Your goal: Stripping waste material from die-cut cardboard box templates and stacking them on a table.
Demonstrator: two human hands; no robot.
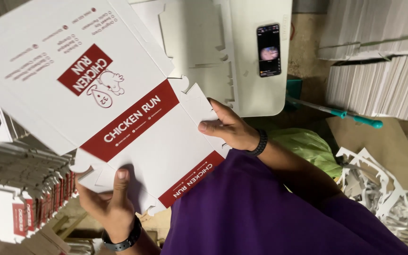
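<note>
The left hand [112, 205] rises from the bottom edge, wrist straight, thumb [123, 175] pointing up and pressed flat, its other fingers hidden. The right hand [227, 127] reaches in from the lower right on a bare forearm, thumb [209, 125] on top, pinching against the curled fingers.

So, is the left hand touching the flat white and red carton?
Touching. The head view shows the left hand gripping the carton at its lower edge, thumb pressed on its face.
</note>
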